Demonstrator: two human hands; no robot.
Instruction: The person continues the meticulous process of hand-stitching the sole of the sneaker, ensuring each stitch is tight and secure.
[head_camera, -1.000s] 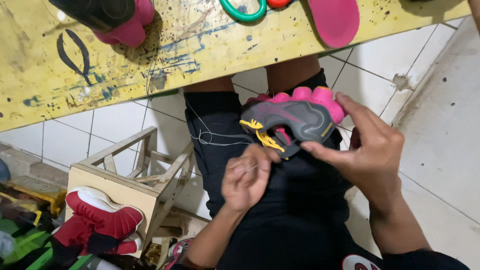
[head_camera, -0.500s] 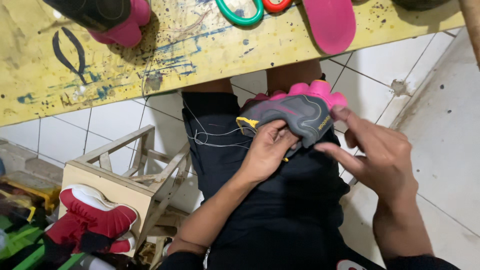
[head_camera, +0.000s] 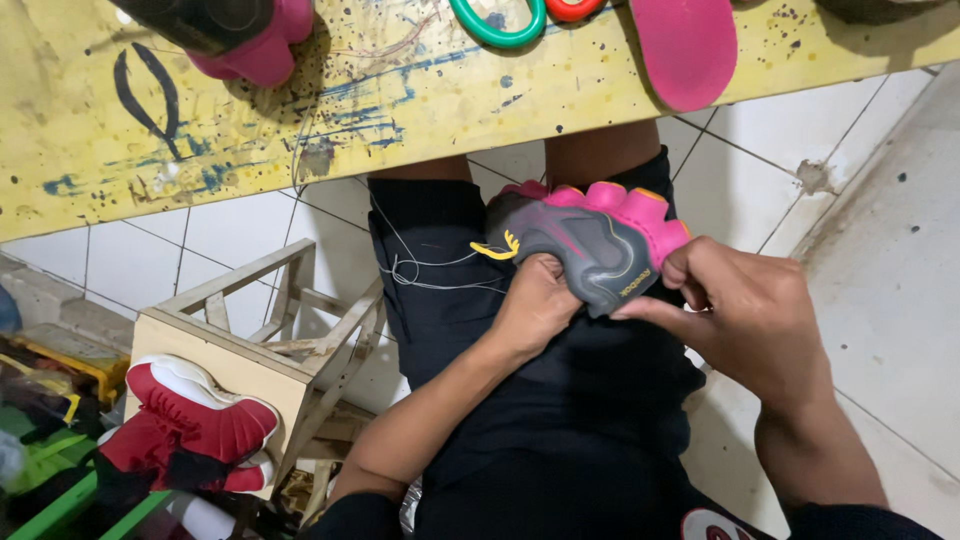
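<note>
— What is altered in the head view over the last second?

— The grey and pink rubber shoe sole with yellow accents (head_camera: 590, 245) is now gripped on both sides above the lap. A second ago the left hand (head_camera: 535, 305) was held apart below it, half curled; now its fingers are closed against the sole's near edge. The right hand (head_camera: 745, 310) is closed on the sole's right end, thumb and fingers pinching it, as before. Thin white thread (head_camera: 430, 270) is seen trailing across the black shorts (head_camera: 520, 400). The sole is being steadied more firmly, it is judged.

— And the surroundings?

— A paint-stained yellow wooden surface (head_camera: 400, 100) is seen above, carrying a pink insole (head_camera: 685, 45) and green-handled scissors (head_camera: 500, 20). Pale floor tiles (head_camera: 880, 250) lie beneath, and a small wooden stool (head_camera: 250, 340) with a red and white shoe (head_camera: 195, 420) stands at the left.
</note>
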